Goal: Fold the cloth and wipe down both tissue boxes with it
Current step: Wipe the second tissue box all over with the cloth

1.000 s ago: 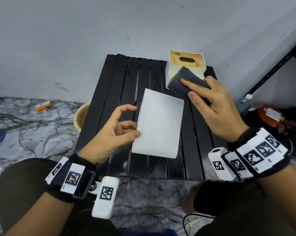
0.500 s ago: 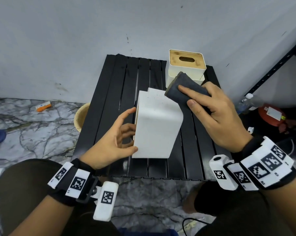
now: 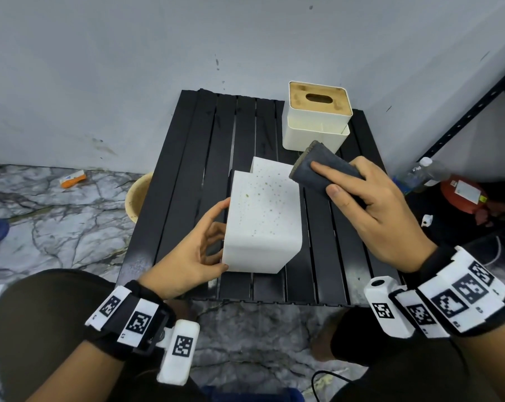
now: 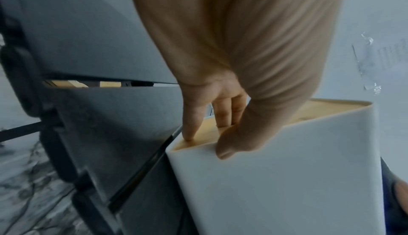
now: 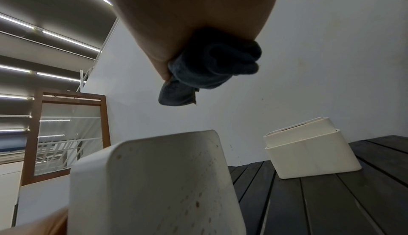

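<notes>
A white tissue box (image 3: 263, 219) lies tipped on the black slatted table (image 3: 187, 184), a brown-speckled face turned up. My left hand (image 3: 221, 233) grips its left end: in the left wrist view the fingers (image 4: 223, 115) press the wooden lid and the thumb curls over the white side (image 4: 298, 177). My right hand (image 3: 329, 184) pinches a folded dark grey cloth (image 3: 321, 153), held just above the box's far right corner. The cloth (image 5: 205, 71) hangs clear of the box (image 5: 154, 186). A second tissue box (image 3: 318, 117) with a wooden slotted lid stands upright at the back right.
The table stands against a grey wall. Under its left edge a tan basin (image 3: 136, 195) pokes out, and an orange packet (image 3: 73, 179) lies on the marble floor. To the right, a black shelf frame (image 3: 463, 117) stands over a bottle (image 3: 425, 172) and a red container (image 3: 463, 192).
My left hand has rolled the white box from lying flat to tipped on its side, so the speckled face now shows. My right hand has kept the cloth by the far right corner.
</notes>
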